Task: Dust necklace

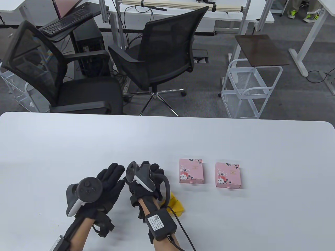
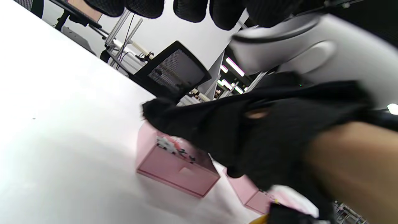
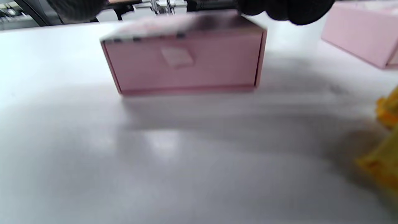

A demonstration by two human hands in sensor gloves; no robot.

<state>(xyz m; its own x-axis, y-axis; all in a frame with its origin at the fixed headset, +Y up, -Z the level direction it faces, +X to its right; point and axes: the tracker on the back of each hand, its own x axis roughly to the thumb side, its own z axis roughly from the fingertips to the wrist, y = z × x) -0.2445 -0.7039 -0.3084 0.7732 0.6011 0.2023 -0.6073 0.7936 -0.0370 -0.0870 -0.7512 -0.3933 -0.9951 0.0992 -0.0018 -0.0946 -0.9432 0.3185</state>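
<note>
Both hands (image 1: 110,180) empty; pink floral boxes (image 1: 191,170).

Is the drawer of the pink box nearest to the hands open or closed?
Closed. In the right wrist view the drawer front of the pink box sits flush inside its sleeve, and its small pull tab lies flat, untouched.

My fingers (image 1: 115,171) were wrapped in black knitted cloth, matt and slightly fuzzy. The table (image 1: 235,222) under them looked like a smooth white laminate with a soft sheen. Both pink boxes (image 1: 191,171) (image 1: 227,175) seemed to be matt printed cardboard, with a small paper-like pull tab on the nearer drawer front. The yellow cloth (image 1: 176,204) looked soft and crumpled. The trackers (image 1: 142,175) on my hands were smooth plastic, grey and black.
</note>
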